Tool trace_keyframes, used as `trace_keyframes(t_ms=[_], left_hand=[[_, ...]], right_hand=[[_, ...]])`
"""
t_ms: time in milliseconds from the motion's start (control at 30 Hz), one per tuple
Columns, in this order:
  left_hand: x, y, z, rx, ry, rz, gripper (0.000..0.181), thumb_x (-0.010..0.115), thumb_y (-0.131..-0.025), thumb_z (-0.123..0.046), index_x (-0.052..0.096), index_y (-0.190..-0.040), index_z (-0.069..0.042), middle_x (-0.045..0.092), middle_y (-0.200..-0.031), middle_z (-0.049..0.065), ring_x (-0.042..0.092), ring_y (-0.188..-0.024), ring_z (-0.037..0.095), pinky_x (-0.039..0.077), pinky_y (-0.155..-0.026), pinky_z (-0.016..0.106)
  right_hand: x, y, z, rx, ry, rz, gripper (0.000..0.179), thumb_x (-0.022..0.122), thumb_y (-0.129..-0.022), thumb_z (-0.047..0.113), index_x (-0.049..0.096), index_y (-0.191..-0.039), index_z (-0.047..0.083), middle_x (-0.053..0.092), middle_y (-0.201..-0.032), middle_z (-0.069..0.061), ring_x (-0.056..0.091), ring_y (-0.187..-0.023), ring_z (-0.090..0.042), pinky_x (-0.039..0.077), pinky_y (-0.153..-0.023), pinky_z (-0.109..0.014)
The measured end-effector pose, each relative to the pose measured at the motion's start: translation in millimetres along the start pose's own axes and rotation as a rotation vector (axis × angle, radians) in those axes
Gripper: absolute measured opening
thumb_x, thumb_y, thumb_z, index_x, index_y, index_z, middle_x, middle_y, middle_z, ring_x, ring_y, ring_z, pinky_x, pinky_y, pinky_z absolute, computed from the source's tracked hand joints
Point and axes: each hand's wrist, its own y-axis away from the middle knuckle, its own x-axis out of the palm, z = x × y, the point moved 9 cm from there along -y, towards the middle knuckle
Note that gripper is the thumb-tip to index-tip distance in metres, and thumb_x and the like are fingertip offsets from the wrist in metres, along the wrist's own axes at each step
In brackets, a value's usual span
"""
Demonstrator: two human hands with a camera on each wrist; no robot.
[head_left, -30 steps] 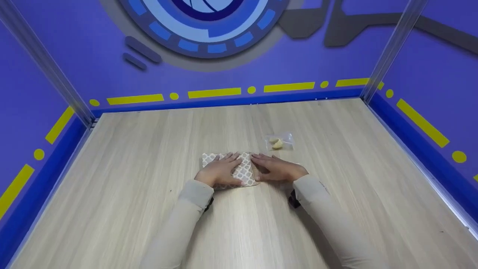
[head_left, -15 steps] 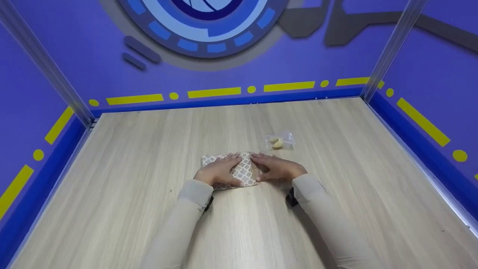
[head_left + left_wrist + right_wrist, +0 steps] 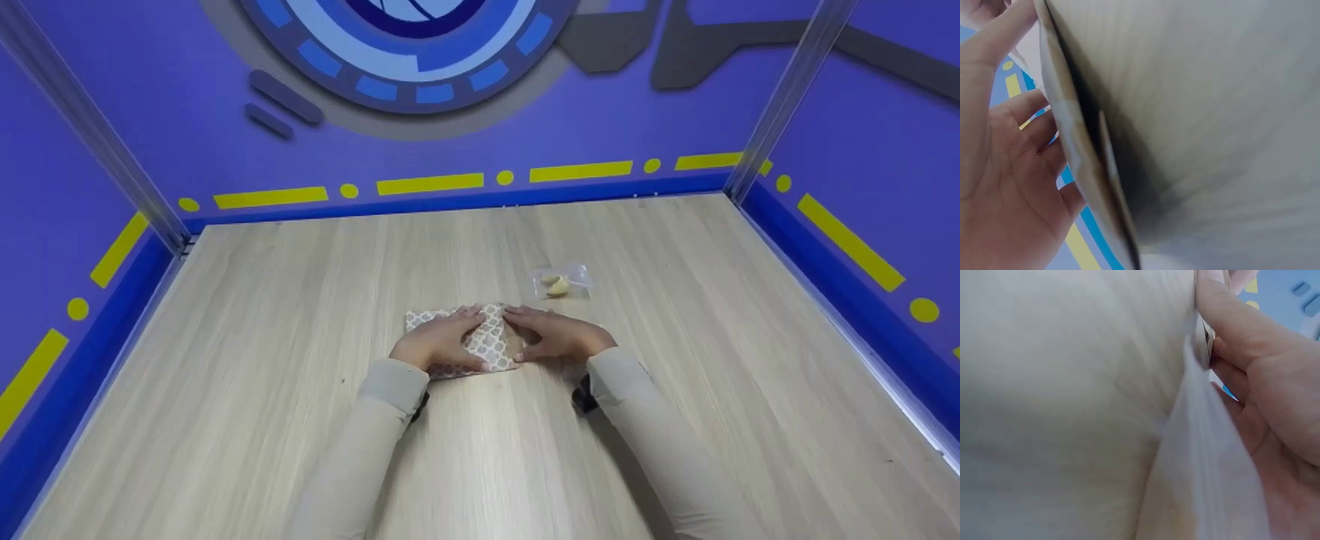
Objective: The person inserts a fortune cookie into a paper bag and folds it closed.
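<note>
A flat, folded piece of patterned paper (image 3: pixel 489 346), white and grey with a brown underside, lies mid-table. My left hand (image 3: pixel 442 341) rests on its left part, thumb at the near edge and fingers spread toward the far edge. Along the right edge, where a brown strip shows, my right hand (image 3: pixel 559 334) presses with fingertips and thumb. In the left wrist view the paper's near edge (image 3: pixel 1075 132) gapes slightly, with a thin flap under it. A clear plastic bag (image 3: pixel 1202 461) fills the front of the right wrist view, beside the right palm; its contents are blurred.
Beyond the right hand, a small clear bag (image 3: pixel 580 274) with a pale yellow piece (image 3: pixel 556 285) inside lies on the wooden table (image 3: pixel 300 315). Purple panels (image 3: pixel 465 150) with yellow marks stand at the back and both sides.
Both hands stay almost in place on the patterned paper. The right thumb and fingers have shifted very slightly along its right edge.
</note>
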Motion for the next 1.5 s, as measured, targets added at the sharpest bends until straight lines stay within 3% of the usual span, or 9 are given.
trace_keyframes(t_ms=[500,667,1133,1300,1500], left_hand=[[-4.6,1.6,-2.4,0.025,-0.043,-0.058,0.082,0.074,-0.080,-0.044,0.037,-0.148,-0.017,0.029,-0.157,-0.002,0.028,-0.145,0.020,0.026,-0.116,0.037],[-6.3,1.5,-2.8,0.044,-0.045,-0.084,0.078,0.072,-0.082,-0.040,0.038,-0.148,-0.020,0.035,-0.154,0.001,0.034,-0.142,0.022,0.029,-0.114,0.038],[-9.1,1.5,-6.2,0.096,-0.067,-0.084,0.084,0.071,-0.084,-0.042,0.021,-0.151,-0.040,0.041,-0.150,0.008,0.042,-0.136,0.031,0.034,-0.111,0.046],[-9.3,0.9,-9.6,0.122,-0.074,-0.084,0.084,0.069,-0.087,-0.037,0.017,-0.152,-0.041,0.042,-0.149,0.009,0.046,-0.132,0.032,0.036,-0.109,0.047],[-9.7,1.4,-14.5,0.171,-0.074,-0.086,0.076,0.065,-0.091,-0.029,0.020,-0.151,-0.042,0.042,-0.150,0.002,0.044,-0.134,0.030,0.037,-0.109,0.046]], right_hand=[[1.6,-1.2,-2.6,0.019,0.011,-0.011,0.080,0.066,-0.089,0.036,0.022,-0.153,0.016,0.016,-0.161,-0.006,0.012,-0.149,-0.026,0.010,-0.119,-0.049],[0.9,-1.0,-0.5,-0.011,0.024,-0.009,0.079,0.065,-0.090,0.035,0.023,-0.153,0.015,0.017,-0.161,-0.006,0.013,-0.149,-0.026,0.011,-0.118,-0.052],[1.1,-0.8,0.7,-0.044,0.004,0.000,0.070,0.061,-0.094,0.022,0.023,-0.153,0.014,0.018,-0.160,-0.005,0.013,-0.148,-0.027,0.012,-0.118,-0.052],[1.0,-0.7,0.9,-0.046,0.006,0.006,0.070,0.059,-0.095,0.020,0.021,-0.153,0.014,0.016,-0.161,-0.006,0.013,-0.148,-0.028,0.012,-0.118,-0.053],[0.4,0.7,-1.0,-0.027,-0.002,0.016,0.067,0.056,-0.097,0.024,0.020,-0.153,0.018,0.014,-0.161,-0.005,0.011,-0.149,-0.026,0.013,-0.118,-0.050]])
